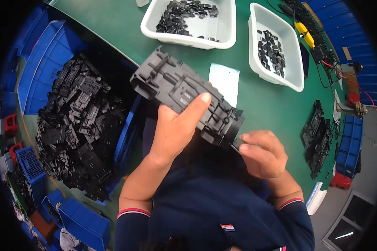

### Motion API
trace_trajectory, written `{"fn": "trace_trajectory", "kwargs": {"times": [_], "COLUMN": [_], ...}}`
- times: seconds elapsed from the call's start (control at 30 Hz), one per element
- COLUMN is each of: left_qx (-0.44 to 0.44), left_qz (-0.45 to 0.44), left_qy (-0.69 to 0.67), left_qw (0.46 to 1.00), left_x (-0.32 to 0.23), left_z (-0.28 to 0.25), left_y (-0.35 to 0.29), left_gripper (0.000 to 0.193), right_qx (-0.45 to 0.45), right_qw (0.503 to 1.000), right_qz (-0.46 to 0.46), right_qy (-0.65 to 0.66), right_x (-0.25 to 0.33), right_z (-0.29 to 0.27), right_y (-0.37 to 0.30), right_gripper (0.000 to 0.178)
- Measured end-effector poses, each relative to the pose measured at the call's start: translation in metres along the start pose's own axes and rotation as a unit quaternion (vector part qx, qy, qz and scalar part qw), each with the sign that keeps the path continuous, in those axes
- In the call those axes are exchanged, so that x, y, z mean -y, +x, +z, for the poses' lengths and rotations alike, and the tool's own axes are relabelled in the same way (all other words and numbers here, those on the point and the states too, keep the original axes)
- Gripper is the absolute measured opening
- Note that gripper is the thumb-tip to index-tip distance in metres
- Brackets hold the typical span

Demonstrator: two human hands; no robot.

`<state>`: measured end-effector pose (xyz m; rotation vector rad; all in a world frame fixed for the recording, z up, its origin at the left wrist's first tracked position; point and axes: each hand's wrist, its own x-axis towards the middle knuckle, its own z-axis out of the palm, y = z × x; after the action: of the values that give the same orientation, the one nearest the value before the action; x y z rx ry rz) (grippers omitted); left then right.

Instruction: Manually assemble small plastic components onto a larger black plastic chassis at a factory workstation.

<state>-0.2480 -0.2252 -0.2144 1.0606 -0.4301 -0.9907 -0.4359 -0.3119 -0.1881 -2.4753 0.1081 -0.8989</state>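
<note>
A long black moulded plastic chassis point(184, 90) is held up at a slant over the table's near edge. My left hand point(178, 127) grips it around its middle, thumb lying across the upper face. At the chassis's lower right end, my right hand point(264, 152) pinches a small flat black plastic piece point(237, 143) between thumb and fingers. This piece is at or very close to the chassis end; whether they touch is hard to tell. The fingers of my left hand under the chassis are mostly hidden.
A blue crate point(42, 69) heaped with black plastic chassis parts point(79, 125) stands at left. Two white tubs point(188, 41) hold small black pieces on the green table point(276, 113). A white paper point(224, 79) lies between them. More chassis parts point(316, 138) and a yellow tool point(304, 34) are at right.
</note>
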Motion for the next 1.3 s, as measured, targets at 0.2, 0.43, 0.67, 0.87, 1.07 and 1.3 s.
{"fn": "trace_trajectory", "kwargs": {"times": [0.2,0.43,0.67,0.87,1.07,1.3], "left_qx": [-0.008,-0.013,-0.003,0.008,0.008,-0.008], "left_qz": [0.015,0.021,0.036,0.048,0.053,0.065], "left_qy": [0.023,0.026,0.031,0.019,0.023,0.008], "left_qw": [1.0,0.999,0.999,0.999,0.998,0.998], "left_x": [-0.007,-0.008,-0.008,-0.007,-0.007,-0.006], "left_z": [0.011,0.016,0.016,0.016,0.016,0.018], "left_y": [-0.005,-0.009,-0.009,-0.008,-0.009,-0.008], "left_gripper": [0.025,0.023,0.022,0.019,0.018,0.008], "right_qx": [-0.002,0.002,0.012,0.022,0.035,0.037], "right_qw": [1.0,1.0,0.999,0.999,0.998,0.998], "right_qz": [0.002,-0.006,-0.008,-0.01,-0.015,-0.022], "right_qy": [-0.019,-0.019,-0.032,-0.035,-0.039,-0.036], "right_x": [0.004,0.004,0.004,0.004,0.002,0.0], "right_z": [0.005,0.004,0.004,0.005,0.004,0.009], "right_y": [-0.01,-0.008,-0.006,-0.003,-0.001,0.001], "right_gripper": [0.038,0.036,0.035,0.033,0.029,0.027]}}
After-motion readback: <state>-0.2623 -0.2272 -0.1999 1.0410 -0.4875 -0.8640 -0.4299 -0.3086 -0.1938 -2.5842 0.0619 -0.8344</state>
